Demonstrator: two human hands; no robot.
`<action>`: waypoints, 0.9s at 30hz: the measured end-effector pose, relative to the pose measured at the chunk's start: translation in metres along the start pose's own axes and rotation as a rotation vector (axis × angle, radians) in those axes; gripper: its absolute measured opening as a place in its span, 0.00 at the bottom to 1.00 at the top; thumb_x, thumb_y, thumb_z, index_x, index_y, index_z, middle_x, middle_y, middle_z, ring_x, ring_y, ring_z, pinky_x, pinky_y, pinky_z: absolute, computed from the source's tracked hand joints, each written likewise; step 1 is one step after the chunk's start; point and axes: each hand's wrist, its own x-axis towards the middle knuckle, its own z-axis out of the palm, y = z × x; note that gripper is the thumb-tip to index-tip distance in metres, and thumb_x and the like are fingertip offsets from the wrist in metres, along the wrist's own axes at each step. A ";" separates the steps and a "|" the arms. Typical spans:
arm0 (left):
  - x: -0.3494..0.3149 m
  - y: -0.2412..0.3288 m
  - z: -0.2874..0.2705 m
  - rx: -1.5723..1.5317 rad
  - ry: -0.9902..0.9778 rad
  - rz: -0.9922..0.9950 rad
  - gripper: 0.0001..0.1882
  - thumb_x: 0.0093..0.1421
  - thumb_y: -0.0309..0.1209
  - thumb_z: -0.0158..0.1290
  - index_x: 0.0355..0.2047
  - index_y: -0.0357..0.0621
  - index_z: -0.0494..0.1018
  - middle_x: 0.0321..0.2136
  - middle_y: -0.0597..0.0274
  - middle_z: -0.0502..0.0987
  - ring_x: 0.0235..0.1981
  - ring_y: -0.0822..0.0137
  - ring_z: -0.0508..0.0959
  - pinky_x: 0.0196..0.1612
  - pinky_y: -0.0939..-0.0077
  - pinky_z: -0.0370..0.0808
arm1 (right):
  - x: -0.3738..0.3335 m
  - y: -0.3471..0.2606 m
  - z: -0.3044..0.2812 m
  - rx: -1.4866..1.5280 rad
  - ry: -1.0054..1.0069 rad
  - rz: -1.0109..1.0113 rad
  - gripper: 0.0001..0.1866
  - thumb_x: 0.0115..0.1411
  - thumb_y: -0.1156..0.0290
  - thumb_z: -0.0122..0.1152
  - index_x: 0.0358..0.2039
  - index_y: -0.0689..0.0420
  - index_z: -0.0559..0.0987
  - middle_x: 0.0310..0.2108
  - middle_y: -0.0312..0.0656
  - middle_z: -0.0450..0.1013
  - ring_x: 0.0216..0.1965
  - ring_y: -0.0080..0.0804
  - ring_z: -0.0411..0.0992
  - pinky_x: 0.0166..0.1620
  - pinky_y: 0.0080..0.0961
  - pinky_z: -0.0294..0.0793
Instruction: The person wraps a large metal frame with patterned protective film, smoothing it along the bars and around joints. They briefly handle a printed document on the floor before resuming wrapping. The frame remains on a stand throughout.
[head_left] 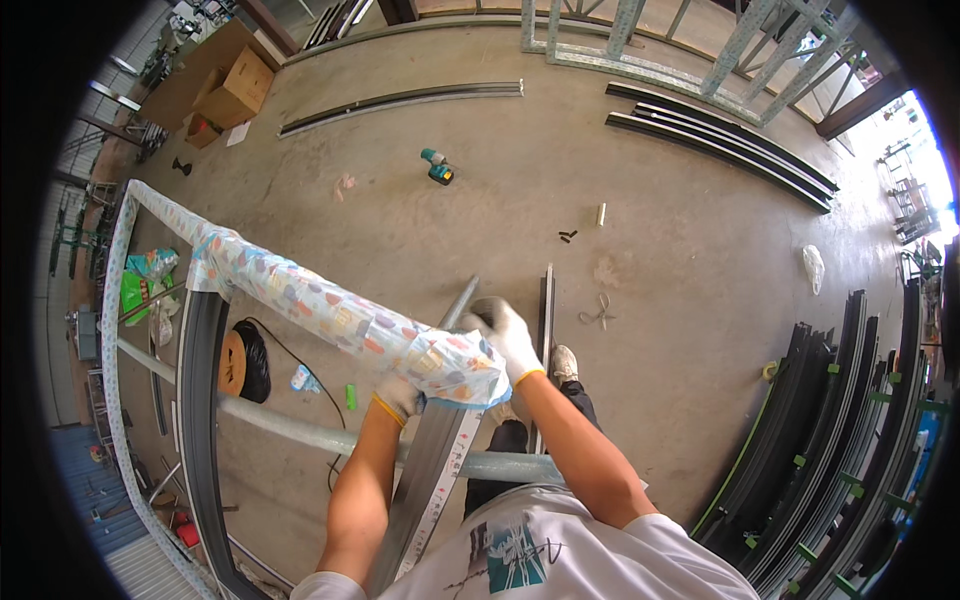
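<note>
A metal frame bar (310,300), wrapped in pale film with a colourful print, slants across in front of me. Its near end is bunched in loose film beside a dark profile (425,480) with a pale printed strip. My left hand (399,394), in a white glove with a yellow cuff, touches the bar's underside next to that profile; its fingers are hidden. Just past the wrapped end is my right hand (508,338), gloved the same way. Its fingers are curled closed, and what they hold is hidden. A grey tube (460,300) shows beside it.
Another dark profile (204,380) and a film-wrapped crossbar (290,425) belong to the framework at left. A green cordless drill (437,167) lies on the concrete floor (400,230). Long profiles (720,145) lie far right; more dark profiles (800,430) are stacked at right. Cardboard boxes (237,90) stand far left.
</note>
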 end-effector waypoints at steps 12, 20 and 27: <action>-0.130 0.055 0.104 0.412 0.549 0.189 0.27 0.58 0.17 0.58 0.60 0.25 0.74 0.42 0.50 0.85 0.39 0.54 0.88 0.44 0.64 0.87 | -0.068 -0.038 -0.105 0.289 0.270 0.046 0.14 0.69 0.73 0.66 0.51 0.67 0.83 0.43 0.41 0.83 0.42 0.25 0.79 0.48 0.25 0.79; -0.178 0.041 0.255 1.666 0.434 0.722 0.19 0.58 0.26 0.64 0.50 0.38 0.77 0.34 0.49 0.82 0.33 0.52 0.84 0.37 0.58 0.82 | -0.175 -0.172 -0.082 0.248 -0.327 -0.122 0.24 0.70 0.67 0.71 0.61 0.65 0.79 0.44 0.41 0.83 0.49 0.26 0.78 0.56 0.28 0.77; -0.142 0.010 0.280 1.495 0.163 0.614 0.18 0.61 0.25 0.69 0.50 0.42 0.79 0.35 0.51 0.85 0.34 0.52 0.88 0.38 0.60 0.85 | -0.108 -0.114 -0.130 0.528 -0.190 0.306 0.23 0.64 0.74 0.68 0.59 0.68 0.80 0.45 0.46 0.84 0.44 0.34 0.85 0.49 0.33 0.87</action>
